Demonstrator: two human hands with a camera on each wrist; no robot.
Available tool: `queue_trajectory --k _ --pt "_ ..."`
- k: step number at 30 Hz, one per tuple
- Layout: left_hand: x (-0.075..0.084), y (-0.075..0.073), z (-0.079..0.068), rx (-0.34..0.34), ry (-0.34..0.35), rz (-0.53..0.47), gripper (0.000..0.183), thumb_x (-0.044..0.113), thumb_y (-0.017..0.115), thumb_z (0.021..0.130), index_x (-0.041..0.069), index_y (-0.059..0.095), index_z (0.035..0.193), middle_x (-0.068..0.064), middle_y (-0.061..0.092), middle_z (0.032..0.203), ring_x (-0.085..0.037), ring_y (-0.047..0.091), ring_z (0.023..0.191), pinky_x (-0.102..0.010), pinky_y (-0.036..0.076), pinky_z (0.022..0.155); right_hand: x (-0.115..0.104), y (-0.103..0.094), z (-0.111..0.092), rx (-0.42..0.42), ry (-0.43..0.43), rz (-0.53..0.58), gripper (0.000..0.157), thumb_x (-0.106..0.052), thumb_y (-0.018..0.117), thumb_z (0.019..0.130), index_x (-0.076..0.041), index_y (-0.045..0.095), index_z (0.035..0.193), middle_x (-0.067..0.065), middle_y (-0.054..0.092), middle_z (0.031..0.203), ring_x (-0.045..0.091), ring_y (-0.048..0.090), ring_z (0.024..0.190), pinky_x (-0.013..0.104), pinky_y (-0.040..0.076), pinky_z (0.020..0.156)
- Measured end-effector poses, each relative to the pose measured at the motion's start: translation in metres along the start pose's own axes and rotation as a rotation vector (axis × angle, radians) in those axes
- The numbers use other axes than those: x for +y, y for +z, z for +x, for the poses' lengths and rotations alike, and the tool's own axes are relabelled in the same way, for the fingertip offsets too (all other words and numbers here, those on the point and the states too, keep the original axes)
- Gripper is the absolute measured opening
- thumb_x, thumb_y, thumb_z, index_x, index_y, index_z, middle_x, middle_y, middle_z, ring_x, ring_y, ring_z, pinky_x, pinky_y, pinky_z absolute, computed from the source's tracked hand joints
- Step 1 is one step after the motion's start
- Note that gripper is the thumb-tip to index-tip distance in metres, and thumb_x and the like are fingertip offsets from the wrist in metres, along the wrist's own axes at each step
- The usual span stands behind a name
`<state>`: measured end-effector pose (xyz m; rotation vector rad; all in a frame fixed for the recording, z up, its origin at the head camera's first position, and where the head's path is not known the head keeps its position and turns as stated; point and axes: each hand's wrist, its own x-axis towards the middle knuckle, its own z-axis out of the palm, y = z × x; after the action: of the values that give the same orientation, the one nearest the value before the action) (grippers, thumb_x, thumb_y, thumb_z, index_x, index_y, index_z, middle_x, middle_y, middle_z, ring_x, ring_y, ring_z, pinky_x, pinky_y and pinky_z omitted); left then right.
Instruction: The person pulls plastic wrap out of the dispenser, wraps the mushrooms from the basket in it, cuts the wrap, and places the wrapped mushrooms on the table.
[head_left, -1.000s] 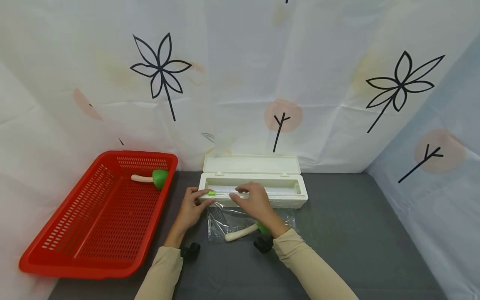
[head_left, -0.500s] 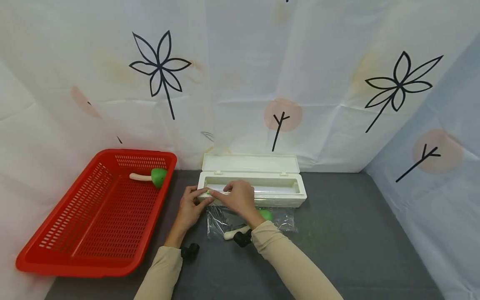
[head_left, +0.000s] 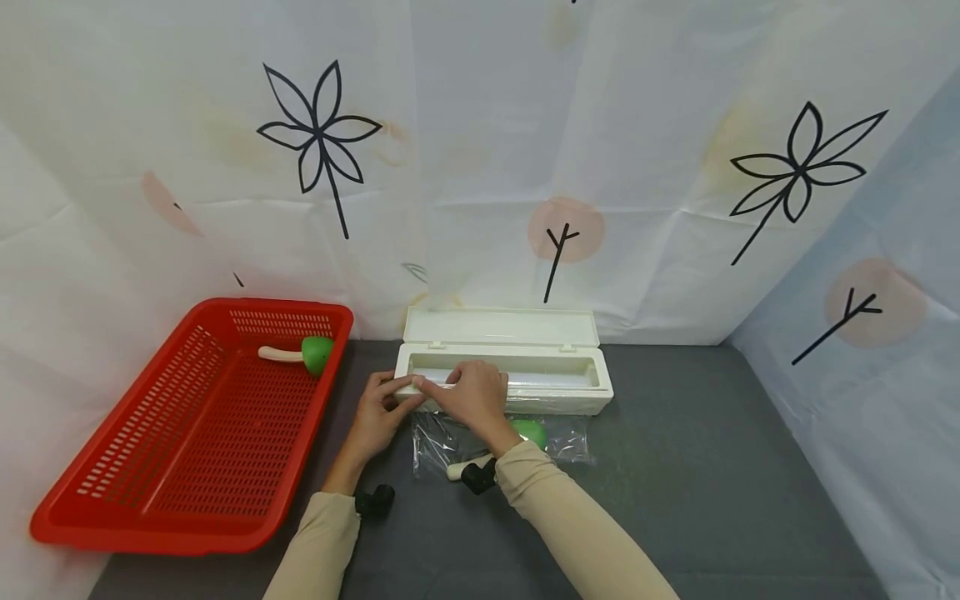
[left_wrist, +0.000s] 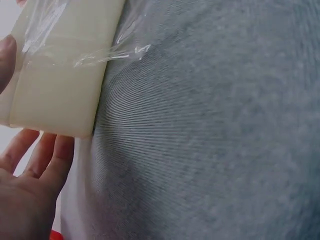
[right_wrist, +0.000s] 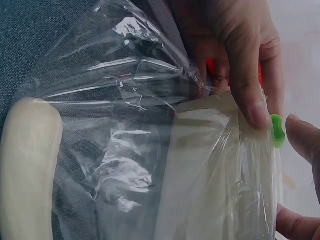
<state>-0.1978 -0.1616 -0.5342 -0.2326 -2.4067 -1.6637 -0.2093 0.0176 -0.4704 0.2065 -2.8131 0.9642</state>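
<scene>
Down the front of the white box (head_left: 555,404) lies clear film (right_wrist: 127,172), by our judgement light, limp and clingy, best pinched at a corner, left hand (head_left: 373,421) gripping the box end, right hand (head_left: 474,398) with digits parted just beside the green slider (right_wrist: 277,131).

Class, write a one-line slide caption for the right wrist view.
Clear film over the front of a white box, a small green tab between left hand and right hand.
</scene>
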Motion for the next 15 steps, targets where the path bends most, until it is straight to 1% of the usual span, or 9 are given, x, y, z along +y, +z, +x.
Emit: queue_trajectory --k 1,3,7,10,12,15 --pt "-0.001 -0.001 0.000 -0.008 -0.003 -0.022 0.040 0.004 0.079 0.088 -0.002 0.070 0.126 -0.021 0.048 0.125 -0.031 0.058 0.106 -0.022 0.052 0.084 0.000 0.000 0.000 -0.001 0.000 0.001 0.052 -0.066 0.073 0.082 -0.014 0.074 0.078 0.000 0.067 0.074 0.026 0.059 0.077 0.050 0.042 0.081" --pt "-0.003 -0.002 0.000 -0.001 0.005 -0.055 0.044 0.002 0.078 0.088 -0.002 0.067 0.131 -0.022 0.050 0.124 -0.031 0.057 0.107 -0.019 0.051 0.085 0.000 0.000 0.000 0.005 -0.005 -0.001 0.051 -0.063 0.074 0.083 -0.013 0.075 0.078 0.001 0.069 0.076 0.027 0.061 0.078 0.051 0.043 0.082" --pt "-0.001 -0.002 -0.003 0.049 0.012 -0.083 0.057 -0.003 0.079 0.085 0.000 0.061 0.138 -0.024 0.055 0.114 -0.035 0.062 0.104 -0.015 0.050 0.082 0.001 -0.001 0.000 0.012 -0.010 -0.002 0.046 -0.058 0.076 0.085 -0.012 0.076 0.076 0.003 0.071 0.078 0.027 0.064 0.079 0.051 0.043 0.082" --pt "0.010 -0.004 -0.005 0.075 0.008 -0.065 0.062 -0.006 0.079 0.083 -0.001 0.058 0.141 -0.024 0.057 0.106 -0.039 0.065 0.102 -0.018 0.051 0.083 0.001 -0.001 0.001 0.009 -0.006 -0.003 0.046 -0.058 0.076 0.084 -0.012 0.076 0.076 0.002 0.071 0.076 0.026 0.063 0.077 0.051 0.043 0.082" --pt "0.019 -0.005 -0.007 0.073 0.010 -0.060 0.062 -0.007 0.078 0.083 -0.003 0.056 0.141 -0.025 0.057 0.104 -0.041 0.065 0.102 -0.020 0.051 0.083 0.001 -0.001 0.001 0.004 -0.001 -0.003 0.048 -0.060 0.076 0.083 -0.013 0.076 0.075 0.002 0.070 0.074 0.026 0.063 0.076 0.052 0.043 0.082" --pt "0.031 -0.009 -0.009 0.065 0.012 -0.054 0.062 -0.008 0.078 0.084 -0.006 0.055 0.141 -0.024 0.057 0.103 -0.036 0.066 0.101 -0.020 0.051 0.084 -0.001 0.000 0.003 -0.017 0.016 0.005 0.049 -0.062 0.076 0.081 -0.013 0.075 0.075 0.000 0.069 0.073 0.025 0.063 0.076 0.053 0.042 0.084"
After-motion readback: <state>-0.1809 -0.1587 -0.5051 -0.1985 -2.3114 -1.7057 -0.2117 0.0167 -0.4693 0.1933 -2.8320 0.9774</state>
